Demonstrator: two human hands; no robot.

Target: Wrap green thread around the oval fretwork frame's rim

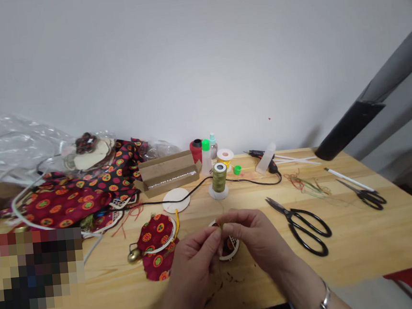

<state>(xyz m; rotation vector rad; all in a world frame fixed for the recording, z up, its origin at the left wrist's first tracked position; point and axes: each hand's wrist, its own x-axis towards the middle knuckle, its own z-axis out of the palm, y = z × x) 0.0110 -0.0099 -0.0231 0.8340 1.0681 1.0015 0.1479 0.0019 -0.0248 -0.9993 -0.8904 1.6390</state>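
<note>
My left hand point(195, 259) and my right hand point(262, 238) meet over the table, fingertips pinched together. What they pinch is too small to make out; a greenish trace shows between the fingers. Just beneath and behind them is a round white frame point(237, 246) with dark patterned material inside, partly covered by my hands. To the left lie round pieces of red flower-print fabric point(157, 264) with a white ring, a yellow cord point(177, 222) and a brass bell point(134, 255). A spool of olive-green thread point(219, 178) stands beyond my fingers.
Black-handled scissors point(299, 228) lie right of my hands, smaller scissors point(366, 197) farther right. Behind are an open cardboard box point(168, 174), a green-capped bottle point(207, 159) and a soldering-iron-like tool point(260, 155) with a black cord. Printed fabric point(69, 205) is heaped at left.
</note>
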